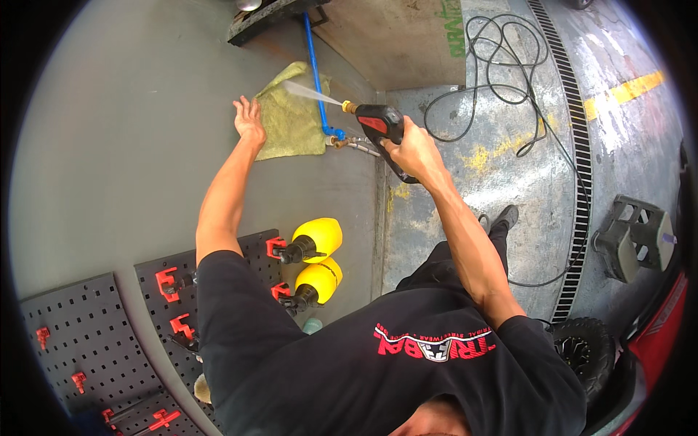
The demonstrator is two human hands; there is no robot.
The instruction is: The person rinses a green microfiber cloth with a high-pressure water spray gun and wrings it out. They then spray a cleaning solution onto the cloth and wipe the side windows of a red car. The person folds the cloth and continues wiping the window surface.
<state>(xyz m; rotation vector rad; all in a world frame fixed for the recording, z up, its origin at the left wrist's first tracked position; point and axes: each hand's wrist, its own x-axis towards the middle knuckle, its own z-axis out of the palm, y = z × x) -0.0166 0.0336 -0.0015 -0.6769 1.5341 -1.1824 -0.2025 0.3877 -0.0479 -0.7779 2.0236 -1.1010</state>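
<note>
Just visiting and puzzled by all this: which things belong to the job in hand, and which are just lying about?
In use:
Spray gun, spraying, in the right hand
Yellow-green cloth, at the left hand

Apparently idle:
Two yellow bottles
Grey step stool
Black hose (I cannot see whether it feeds the gun)

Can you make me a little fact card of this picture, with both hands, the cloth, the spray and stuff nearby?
Left hand: fingers spread, at the left edge of the cloth
Right hand: gripping a black-and-red spray gun
Cloth: yellow-green, against the grey wall
Spray: white, from the gun toward the cloth
Nearby: blue pipe, two yellow bottles, dark pegboard
Floor: drain grate
</note>
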